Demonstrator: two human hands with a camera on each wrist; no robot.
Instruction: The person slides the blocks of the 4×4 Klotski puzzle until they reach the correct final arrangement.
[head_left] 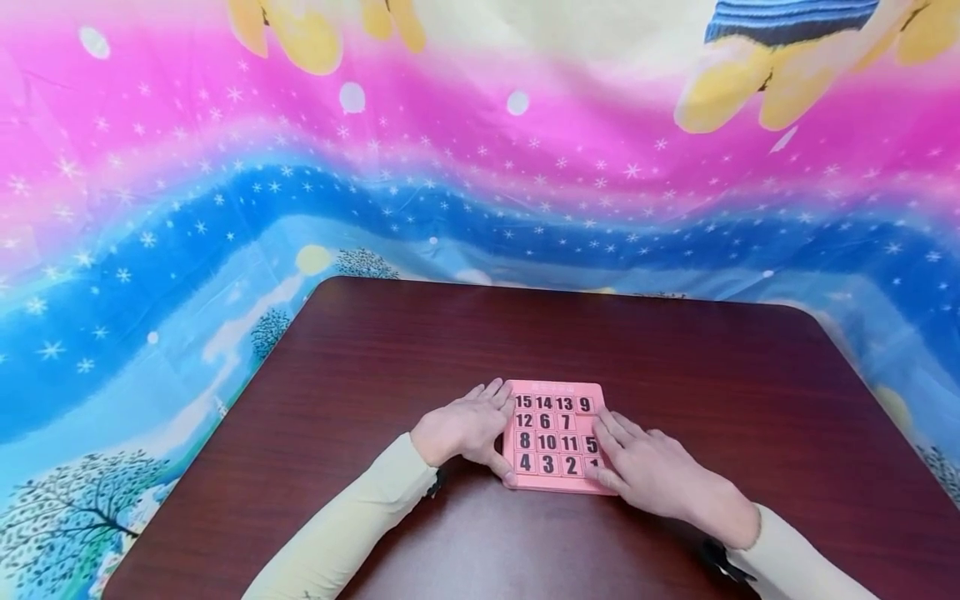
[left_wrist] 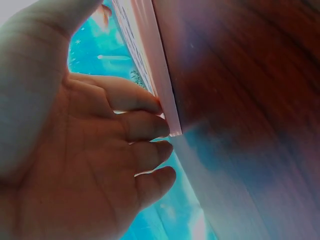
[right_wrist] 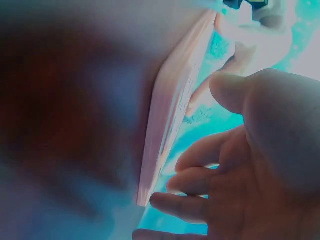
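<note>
A pink number sliding puzzle [head_left: 557,442] lies flat on the dark brown table, its tiles showing black numerals. From the top its rows read 15, 14, 13, 9; 12, 6, 7 and a gap at the right; 8, 10, 11, 5; 4, 3, 2 and a partly covered 1. My left hand [head_left: 461,427] rests against the left edge, thumb by the lower corner and fingers by the upper one. On the right side, my right hand [head_left: 656,471] lays its extended fingers along the edge, its thumb over the 1 tile. Both wrist views show the puzzle's side [left_wrist: 165,75] beside the fingers.
The brown table [head_left: 420,333] has rounded far corners. Behind it and along its sides hangs a colourful cloth [head_left: 450,167] in pink and blue with snowflakes and trees. Dark bands sit at both sleeve cuffs.
</note>
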